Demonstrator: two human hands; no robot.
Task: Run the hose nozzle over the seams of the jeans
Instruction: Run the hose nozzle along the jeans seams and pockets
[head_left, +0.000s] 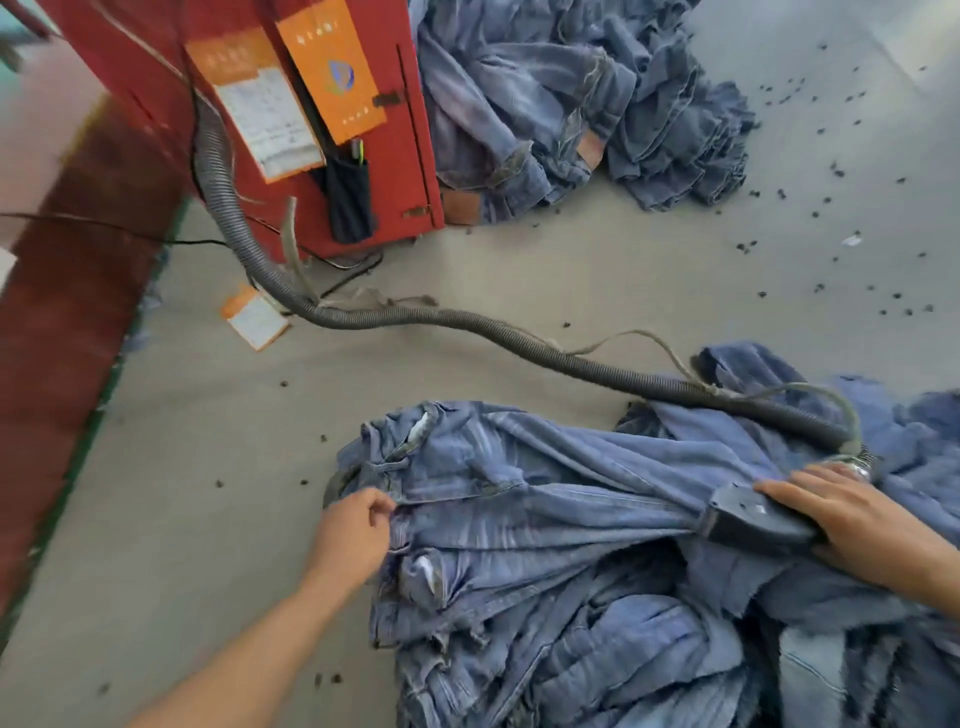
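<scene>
A pair of blue jeans (571, 467) lies stretched across the top of a denim pile at the lower right. My left hand (356, 530) pinches the waistband at the jeans' left end. My right hand (852, 519) grips the dark grey flat nozzle (737, 514), which presses on a long seam of the jeans. A grey ribbed hose (519, 340) runs from the nozzle across the table to the red machine (395, 130) at the upper left.
A second heap of jeans (571, 104) lies at the back beside the red machine. Dark lint bits (831, 197) are scattered over the grey surface. An orange and white tag (254, 322) lies near the hose. A red edge (67, 312) borders the left side.
</scene>
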